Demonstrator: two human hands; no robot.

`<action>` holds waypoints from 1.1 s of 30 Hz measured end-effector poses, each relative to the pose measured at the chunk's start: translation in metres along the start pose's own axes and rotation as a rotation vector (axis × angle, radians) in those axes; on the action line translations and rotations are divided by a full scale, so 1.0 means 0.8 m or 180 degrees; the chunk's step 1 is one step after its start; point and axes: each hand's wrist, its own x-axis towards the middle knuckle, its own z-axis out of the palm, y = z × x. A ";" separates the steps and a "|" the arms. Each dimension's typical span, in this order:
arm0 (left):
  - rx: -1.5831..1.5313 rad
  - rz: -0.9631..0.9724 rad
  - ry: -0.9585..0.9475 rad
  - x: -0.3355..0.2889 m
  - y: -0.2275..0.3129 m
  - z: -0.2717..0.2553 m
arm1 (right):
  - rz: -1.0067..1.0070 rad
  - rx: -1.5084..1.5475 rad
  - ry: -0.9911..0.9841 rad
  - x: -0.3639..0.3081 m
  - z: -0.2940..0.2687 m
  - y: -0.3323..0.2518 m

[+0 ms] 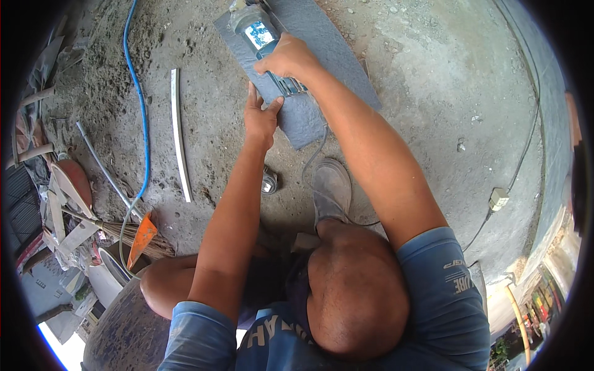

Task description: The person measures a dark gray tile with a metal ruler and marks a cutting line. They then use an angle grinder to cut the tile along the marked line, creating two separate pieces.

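My right hand (291, 57) is closed around the body of a blue power tool that looks like an angle grinder (258, 34). The tool lies over a grey rectangular stone tile (337, 55), its head toward the tile's far end and at the picture's top edge. At the tile's left edge, my left hand (260, 120) grips it, thumb on top close to the grinder's rear end. A grey cord (314, 162) runs from beneath the tile's near side past my shoe. Whether the grinder's disc touches the tile cannot be seen.
A white strip (179, 136) and a blue hose (137, 86) lie on the rough concrete floor at left. Between my feet sits a small dark round object (269, 181). Scrap, a broom (127, 232) and an orange piece (143, 238) crowd the lower left. A cord connector (499, 199) rests at right.
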 end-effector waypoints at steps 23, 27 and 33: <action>-0.0076 -0.0011 0.0136 -0.005 0.008 0.008 | -0.0178 0.0048 0.0120 -0.014 0.001 0.016; -0.0093 0.0046 0.0115 0.004 -0.002 0.001 | -0.0154 0.0056 0.0046 -0.016 0.000 0.012; -0.0123 -0.0008 0.0035 -0.002 0.004 0.005 | -0.0097 -0.0051 0.0086 -0.012 0.002 0.014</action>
